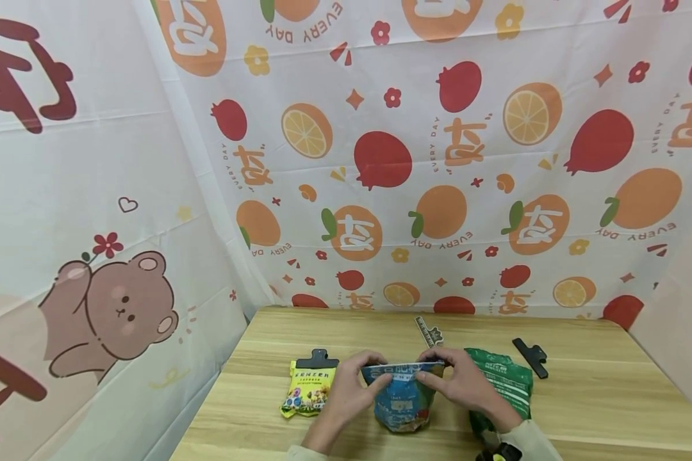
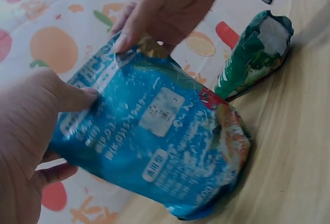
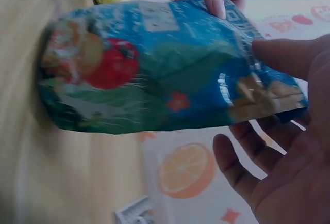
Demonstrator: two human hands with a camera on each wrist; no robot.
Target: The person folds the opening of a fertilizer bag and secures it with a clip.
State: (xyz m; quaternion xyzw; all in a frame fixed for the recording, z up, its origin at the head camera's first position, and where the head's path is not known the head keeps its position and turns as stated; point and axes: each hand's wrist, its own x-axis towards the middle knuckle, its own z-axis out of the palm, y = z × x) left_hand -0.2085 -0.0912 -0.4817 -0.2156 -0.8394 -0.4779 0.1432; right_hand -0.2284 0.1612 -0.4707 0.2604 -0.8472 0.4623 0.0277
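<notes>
A blue plastic bag [image 1: 400,404] with printed vegetables and white lettering stands in front of me on the table, its top edge pulled flat and wide. My left hand [image 1: 348,390] pinches the left end of that edge, thumb on the near face and fingers behind. At the other end, my right hand [image 1: 464,381] pinches the edge in the same way. The right wrist view shows the bag's side [image 3: 154,74] with a red tomato print and the right thumb pressing near the top.
Left of the blue bag lies a yellow bag [image 1: 308,390] with a black clip [image 1: 317,360] across its top. A green bag [image 1: 504,381] sits beside my right forearm. Farther back are a loose black clip [image 1: 532,357] and a patterned clip [image 1: 428,331]. Printed cloth hangs behind the wooden table [image 1: 600,397].
</notes>
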